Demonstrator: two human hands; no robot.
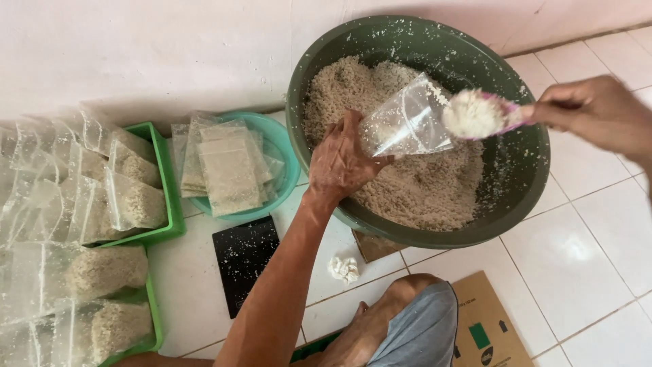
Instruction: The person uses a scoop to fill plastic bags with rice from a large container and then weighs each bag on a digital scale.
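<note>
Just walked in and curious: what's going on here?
A person sits on the tiled floor. The left hand holds a clear bag open over a green basin of pale grain. The right hand brings a heaped pink scoop to the bag's mouth. Filled bags lie in green trays nearby.

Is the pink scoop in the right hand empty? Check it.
No. The pink plastic scoop in the right hand is heaped with pale grain at the mouth of the clear plastic bag.

Clear bag (406,122) open; scoop (479,114) heaped.
</note>
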